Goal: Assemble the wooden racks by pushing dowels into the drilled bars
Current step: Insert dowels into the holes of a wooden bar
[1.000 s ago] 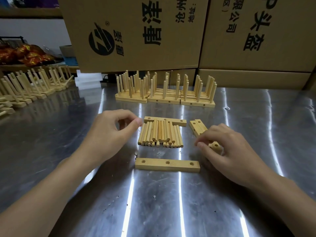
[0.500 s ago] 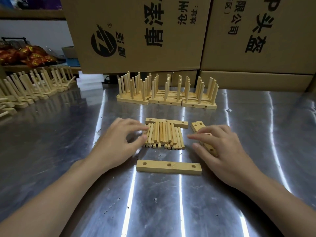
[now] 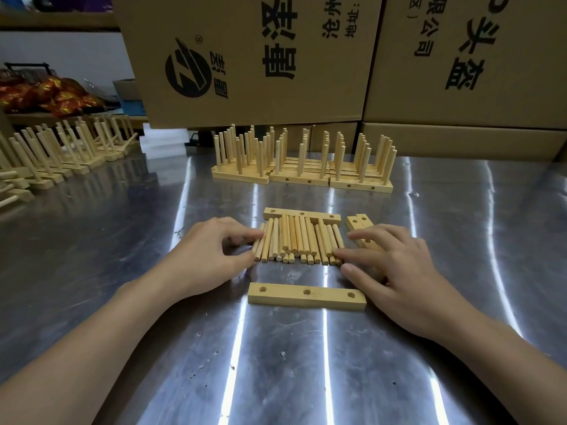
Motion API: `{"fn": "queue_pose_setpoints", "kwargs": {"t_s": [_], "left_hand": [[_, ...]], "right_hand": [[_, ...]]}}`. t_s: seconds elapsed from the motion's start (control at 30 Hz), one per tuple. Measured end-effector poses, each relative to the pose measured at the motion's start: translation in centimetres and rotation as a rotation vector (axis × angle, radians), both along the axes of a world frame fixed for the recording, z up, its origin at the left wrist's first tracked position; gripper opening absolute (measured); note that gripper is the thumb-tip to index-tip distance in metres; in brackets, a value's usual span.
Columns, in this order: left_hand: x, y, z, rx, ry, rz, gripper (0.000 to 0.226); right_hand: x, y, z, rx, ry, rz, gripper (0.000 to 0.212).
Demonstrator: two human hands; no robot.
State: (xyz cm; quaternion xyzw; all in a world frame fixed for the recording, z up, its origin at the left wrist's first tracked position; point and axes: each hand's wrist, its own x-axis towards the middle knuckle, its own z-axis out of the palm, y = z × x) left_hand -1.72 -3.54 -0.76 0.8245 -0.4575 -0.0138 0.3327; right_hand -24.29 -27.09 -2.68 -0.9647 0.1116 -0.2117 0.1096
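— Dowels lying side by side in a loose raft at mid-table, some far ends overlapping a drilled bar, near ends pointing at a second bar with three open holes facing up.

— Hands?

— Left hand curled at the raft's left edge, forefinger and thumb touching the outermost dowel; cannot tell whether pinching it or only nudging. Right hand spread, fingers straight, one fingertip against the raft's right edge, another over the spare bars just beside.

— Handling?

— Probably light and stiff, smooth and round, so likely to roll on the polished steel table. Best taken one at a time: pinched near the middle for the lift, then gripped close to the lower end for the push, kept upright over the hole.

— And the second bar?

— Flat and squared, unlikely to tip, yet apt to slide on steel. Worth pinning down at one end, clear of the holes.

— Anything done?

— Finished racks standing well beyond, pegs up, in front of the cardboard boxes; more racks off to the left.
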Motion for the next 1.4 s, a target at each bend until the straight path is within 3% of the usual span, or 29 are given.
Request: {"fn": "queue_pose_setpoints", "kwargs": {"t_s": [0.1,0.5,0.77,1.1,1.2,1.4], "left_hand": [[-0.3,-0.1,0.1,-0.025,0.051,0.026,0.049],[-0.8,-0.1,0.5,-0.153,0.031,0.045,0.04],[-0.6,-0.1,0.5,-0.16,0.022,0.044,0.036],[-0.4,-0.2,0.2,-0.112,0.091,0.086,0.032],[-0.3,-0.3,0.5,-0.221,0.279,0.035,0.041],[0.2,-0.2,1.0,-0.419,0.322,0.161,0.043]], "right_hand": [[0.0,-0.2,0.0,0.028,-0.031,-0.03,0.049],[0.0,-0.2,0.6,-0.059,-0.023,-0.247,0.028],[-0.4,-0.3,1.0,-0.154,-0.019,-0.293,0.038],[-0.4,0.2,1.6,-0.097,-0.116,-0.351,0.015],[-0.7,0.4,2.1,-0.091,-0.163,-0.374,0.011],[-1.2,0.4,2.9,0.02,-0.275,-0.39,0.011]]}}
